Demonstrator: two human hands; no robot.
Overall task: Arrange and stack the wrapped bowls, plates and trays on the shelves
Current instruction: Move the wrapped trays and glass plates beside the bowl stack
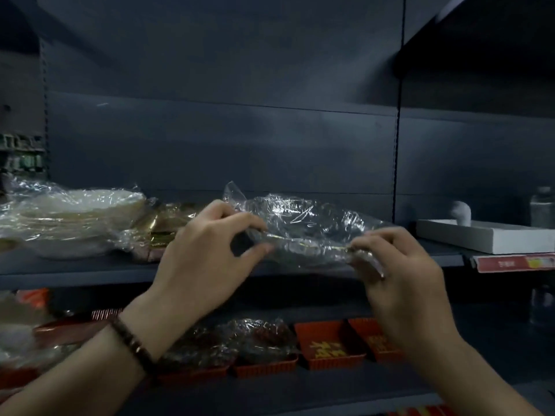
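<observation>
I hold a dark flat dish wrapped in clear crinkled plastic (303,228) just above the front edge of the middle shelf (90,270). My left hand (207,259) pinches its left rim between thumb and fingers. My right hand (399,271) grips its right rim with curled fingers. A stack of pale wrapped bowls or plates (69,219) lies on the same shelf at the left, and a gold wrapped tray (163,225) sits beside it, partly behind my left hand.
A white flat box (483,235) with a white cup and a grey jar stands on the shelf section to the right. On the lower shelf sit orange trays (330,346) and wrapped dark items (255,337). A red price strip (513,262) lines the right shelf edge.
</observation>
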